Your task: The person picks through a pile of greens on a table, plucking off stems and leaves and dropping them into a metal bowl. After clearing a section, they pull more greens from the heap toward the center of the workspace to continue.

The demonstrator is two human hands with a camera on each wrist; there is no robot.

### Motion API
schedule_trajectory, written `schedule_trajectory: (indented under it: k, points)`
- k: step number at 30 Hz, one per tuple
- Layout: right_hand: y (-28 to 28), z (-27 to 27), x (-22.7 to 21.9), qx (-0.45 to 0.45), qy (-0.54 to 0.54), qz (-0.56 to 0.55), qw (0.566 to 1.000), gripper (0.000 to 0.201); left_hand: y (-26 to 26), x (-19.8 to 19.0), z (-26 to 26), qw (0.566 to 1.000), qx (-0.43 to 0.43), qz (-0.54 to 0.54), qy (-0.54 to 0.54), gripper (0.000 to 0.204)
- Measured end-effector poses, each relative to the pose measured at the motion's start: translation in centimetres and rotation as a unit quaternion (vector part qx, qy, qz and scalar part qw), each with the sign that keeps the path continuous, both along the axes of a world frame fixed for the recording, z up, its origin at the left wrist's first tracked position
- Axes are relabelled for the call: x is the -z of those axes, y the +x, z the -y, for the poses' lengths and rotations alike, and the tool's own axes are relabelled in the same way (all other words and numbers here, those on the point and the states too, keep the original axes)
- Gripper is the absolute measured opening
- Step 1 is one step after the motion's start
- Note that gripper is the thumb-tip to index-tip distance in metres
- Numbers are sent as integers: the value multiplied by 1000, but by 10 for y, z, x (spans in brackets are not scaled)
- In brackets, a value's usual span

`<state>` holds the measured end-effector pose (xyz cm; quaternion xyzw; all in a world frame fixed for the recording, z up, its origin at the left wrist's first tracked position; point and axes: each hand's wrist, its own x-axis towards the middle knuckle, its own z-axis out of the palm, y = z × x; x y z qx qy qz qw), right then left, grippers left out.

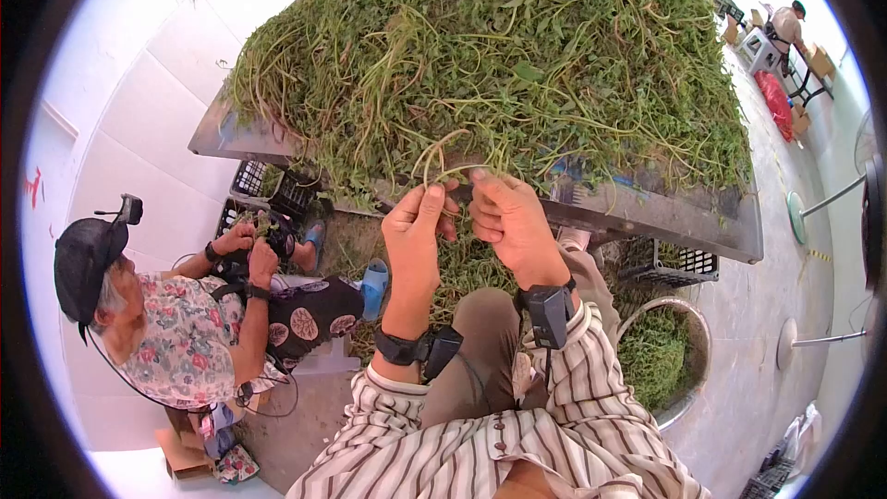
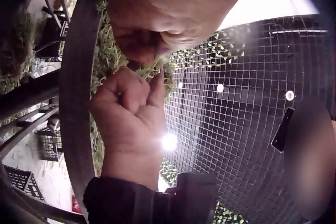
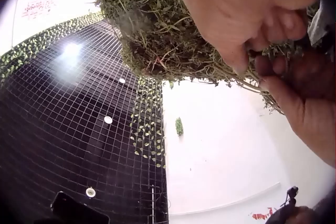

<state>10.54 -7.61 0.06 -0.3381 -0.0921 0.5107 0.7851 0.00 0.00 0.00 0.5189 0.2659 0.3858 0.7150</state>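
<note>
A pale green plant stem (image 1: 434, 155) bends in a loop above both hands, in front of a big heap of leafy greens (image 1: 499, 65). My left hand (image 1: 414, 236) pinches the stem between thumb and fingertips. Close beside it, my right hand (image 1: 510, 226) pinches the same stem with thumb and forefinger, its other fingers curled in. The right wrist view shows the two sets of fingertips nearly meeting over thin stems (image 3: 247, 83). In the left wrist view, the back of the left hand (image 2: 173, 11) covers much of the stem.
The heap covers a metal-edged table (image 1: 684, 217). Black crates (image 1: 679, 263) stand beneath it. To my right is a round tub (image 1: 704, 351) of greens. At left sits another person (image 1: 199, 333) wearing a cap, hands on greens. Blue slippers (image 1: 373, 288) are on the floor.
</note>
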Motion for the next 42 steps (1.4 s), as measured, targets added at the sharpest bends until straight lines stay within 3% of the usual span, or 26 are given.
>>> schedule_trajectory:
  k: [3, 8, 14, 18, 23, 27, 30, 32, 38, 42]
  points:
    - [-5, -3, -2, -38, 18, 31, 999, 15, -2, 0, 4, 998, -4, -31, 47, 25]
    - [-2, -4, 7, 27, 59, 0, 998, 12, -11, 3, 11, 993, 20, -70, 88, 25]
    - [-7, 3, -8, -51, 34, 40, 997, 13, -14, 5, 13, 997, 15, -56, 47, 25]
    - [-10, 1, -5, -55, 27, 63, 996, 11, -14, 5, 14, 999, 2, -39, 35, 24]
    - [-16, 1, -13, -22, 9, 202, 979, 7, -12, 0, 14, 998, -3, -56, 33, 20]
    - [-15, 2, -9, -29, 0, 198, 980, 6, -14, 4, 9, 994, 5, -80, 72, 20]
    - [-8, 2, -6, -41, 16, 104, 994, 7, -16, -2, 14, 989, 8, -110, 98, 21]
    - [-4, 2, -5, -15, 42, 48, 998, 7, -18, -3, 17, 990, 21, -104, 93, 21]
    - [4, 3, -2, 46, 56, 37, 997, 6, -32, 1, 18, 996, 38, -67, 39, 20]
    - [2, 3, -3, 42, 50, 10, 998, 6, -37, -1, 19, 998, 38, -55, 17, 17]
